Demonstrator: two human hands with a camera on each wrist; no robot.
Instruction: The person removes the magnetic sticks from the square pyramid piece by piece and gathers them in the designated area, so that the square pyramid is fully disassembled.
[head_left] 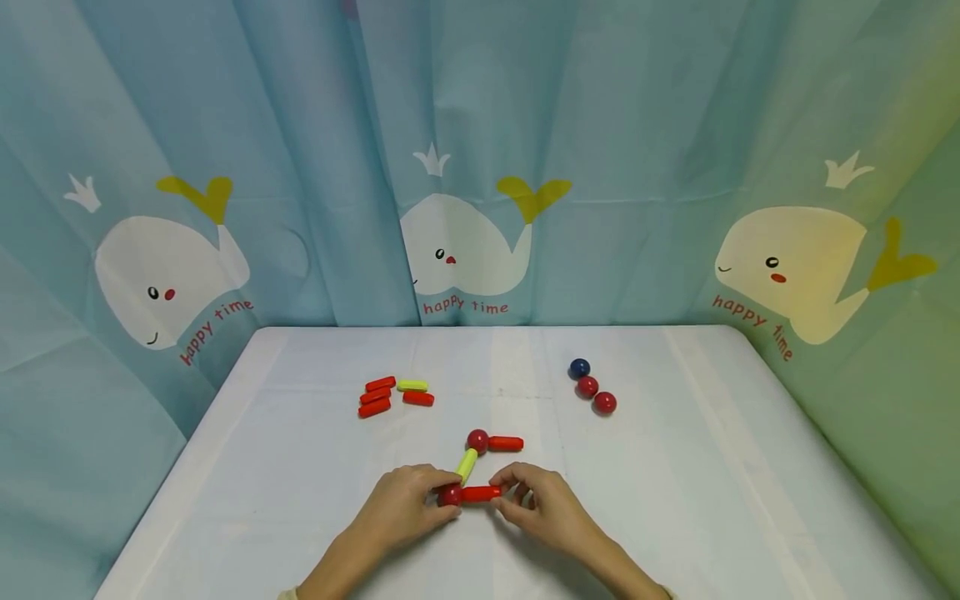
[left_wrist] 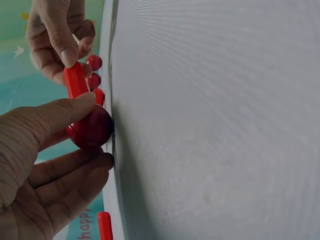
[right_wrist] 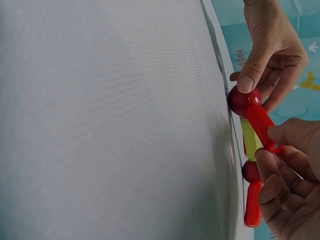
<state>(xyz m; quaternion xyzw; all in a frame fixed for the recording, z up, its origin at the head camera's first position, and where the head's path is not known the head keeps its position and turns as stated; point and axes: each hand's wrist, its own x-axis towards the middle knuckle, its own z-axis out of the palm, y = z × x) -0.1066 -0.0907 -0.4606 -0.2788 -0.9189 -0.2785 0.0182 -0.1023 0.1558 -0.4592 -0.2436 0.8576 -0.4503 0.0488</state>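
My left hand (head_left: pixel 408 502) grips a dark red ball (head_left: pixel 451 495) between thumb and fingers. A red rod (head_left: pixel 481 494) extends rightward from that ball, and my right hand (head_left: pixel 542 505) pinches its free end. Behind the held ball, a yellow-green rod (head_left: pixel 467 465) slants up to a second red ball (head_left: pixel 477 441). From this second ball another red rod (head_left: pixel 506 444) points right, so the joined pieces form an angular shape. In the right wrist view, a small round end face shows at the tip of the pinched rod (right_wrist: pixel 261 127).
At the back left of the white table (head_left: pixel 675 500) lie several loose red rods (head_left: pixel 375 408) and one yellow-green rod (head_left: pixel 412 386). A blue ball (head_left: pixel 580 368) and two red balls (head_left: pixel 604 403) stand in a slanting row at the back right. A whale-print curtain (head_left: pixel 480 125) hangs behind.
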